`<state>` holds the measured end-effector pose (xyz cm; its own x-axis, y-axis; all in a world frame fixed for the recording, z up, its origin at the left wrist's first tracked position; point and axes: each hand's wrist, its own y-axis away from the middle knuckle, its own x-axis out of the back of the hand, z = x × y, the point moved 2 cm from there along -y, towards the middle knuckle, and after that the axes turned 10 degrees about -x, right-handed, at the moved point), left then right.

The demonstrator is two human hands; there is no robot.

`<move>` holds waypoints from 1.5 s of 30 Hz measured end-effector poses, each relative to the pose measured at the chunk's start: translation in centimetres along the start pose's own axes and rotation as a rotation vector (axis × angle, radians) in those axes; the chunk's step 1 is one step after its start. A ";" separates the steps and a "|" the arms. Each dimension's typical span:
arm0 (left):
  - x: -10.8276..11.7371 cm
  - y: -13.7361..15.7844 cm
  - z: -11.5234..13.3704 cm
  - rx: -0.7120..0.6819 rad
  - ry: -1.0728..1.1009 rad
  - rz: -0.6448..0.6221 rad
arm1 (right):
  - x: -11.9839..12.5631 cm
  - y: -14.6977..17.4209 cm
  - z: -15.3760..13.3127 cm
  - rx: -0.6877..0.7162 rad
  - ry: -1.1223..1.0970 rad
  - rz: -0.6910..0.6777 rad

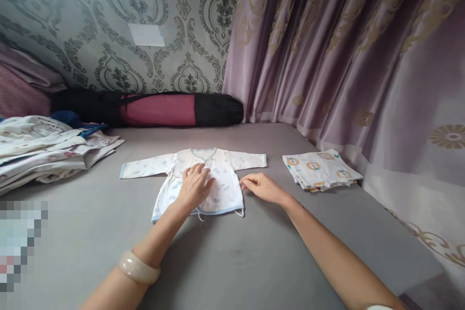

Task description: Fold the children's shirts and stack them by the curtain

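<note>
A small white baby shirt (225, 193) with pale prints and light blue trim lies spread flat, both sleeves stretched out sideways. Thin white ties hang from its lower hem. My left hand (195, 188) rests on the middle of the shirt, palm down with the fingers apart. At the shirt's right side edge, my right hand (264, 187) has its thumb and fingertips pinched together on the fabric. A pale bangle (139, 267) circles my left wrist.
The grey sheet (240, 261) covers the bed. Folded printed clothes (321, 168) lie to the right, and a bigger clothes pile (43, 150) is at the left. Along the patterned wall lies a long black and dark red bag (158, 110). Purple curtains (327, 48) hang at the right.
</note>
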<state>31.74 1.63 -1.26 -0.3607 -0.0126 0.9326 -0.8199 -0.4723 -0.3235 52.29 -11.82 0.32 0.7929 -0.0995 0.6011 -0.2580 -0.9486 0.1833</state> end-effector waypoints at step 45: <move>-6.4 -8.6 -0.6 -0.079 0.087 -0.112 | 5.0 -7.7 5.5 -0.808 0.278 0.748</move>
<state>40.80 6.30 -4.60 -0.2992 0.1139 0.9474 -0.8883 -0.3959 -0.2330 61.25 -6.70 -2.38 0.1661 -0.3938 0.9041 -0.9758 -0.1980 0.0931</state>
